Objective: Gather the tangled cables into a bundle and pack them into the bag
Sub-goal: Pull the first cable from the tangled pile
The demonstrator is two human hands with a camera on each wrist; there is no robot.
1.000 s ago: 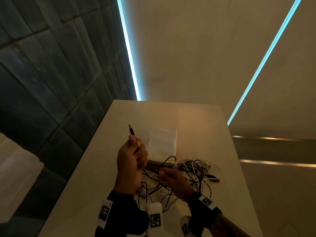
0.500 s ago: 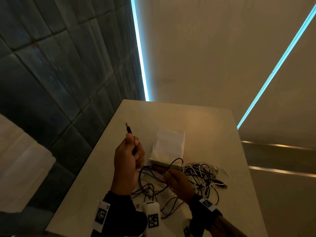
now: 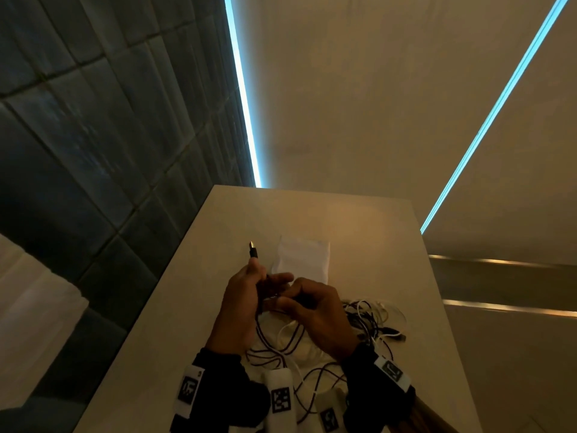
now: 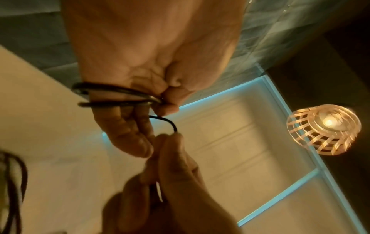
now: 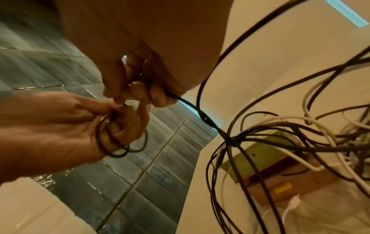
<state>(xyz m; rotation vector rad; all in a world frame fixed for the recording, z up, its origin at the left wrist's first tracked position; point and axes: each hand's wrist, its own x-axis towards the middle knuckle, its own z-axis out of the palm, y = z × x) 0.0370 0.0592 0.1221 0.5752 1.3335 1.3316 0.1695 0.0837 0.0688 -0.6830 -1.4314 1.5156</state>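
A dark tiled wall (image 3: 93, 151) stands off to the left of the hands, and a pale wall with two blue light strips (image 3: 242, 89) rises beyond them. The hands work over a pale bench (image 3: 359, 232).

The left hand (image 3: 240, 304) is curled around a black cable (image 5: 120, 139). A few small loops of it hang from the fingers (image 4: 128, 139), held tight under the thumb. The plug end (image 3: 253, 250) sticks up above the fist.

The right hand (image 3: 315, 314) is just beside the left one, fingertips almost touching. It pinches the same black cable between thumb and fingers, and the cable runs down from it into the pile.

The tangled cables (image 3: 368, 320), black ones and white ones, lie on the bench under the hands and to the right of them. A loose black plug (image 3: 393, 334) rests at the right edge of the pile.

The white bag (image 3: 303, 256) lies flat on the bench just past the hands. In the right wrist view, a flat greenish and brown thing (image 5: 260, 156) sits under the cables, but it is too blurry to tell what it is.
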